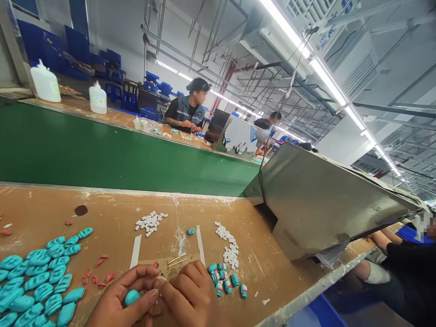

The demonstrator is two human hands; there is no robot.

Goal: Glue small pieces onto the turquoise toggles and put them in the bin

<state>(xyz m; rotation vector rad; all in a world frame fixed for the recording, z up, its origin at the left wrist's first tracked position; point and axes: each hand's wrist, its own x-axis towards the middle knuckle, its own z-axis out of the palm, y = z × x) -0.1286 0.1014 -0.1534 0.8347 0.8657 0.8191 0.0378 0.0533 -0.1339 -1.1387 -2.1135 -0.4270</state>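
My left hand is curled, palm up, around a rounded teal piece at the bottom centre of the head view. Close against it, my right hand has its fingers drawn together, the tips meeting those of the left; whatever they pinch is hidden. A small red bit shows by the left index fingertip. Thin wooden sticks lie just beyond the hands. To the right sit several small teal pieces with white and red parts. Loose red bits are scattered left of my left hand.
Many larger teal pieces cover the table's left side. Two groups of small white parts lie farther back. A metal panel rises at right. Beyond the green strip, a person works beside white bottles.
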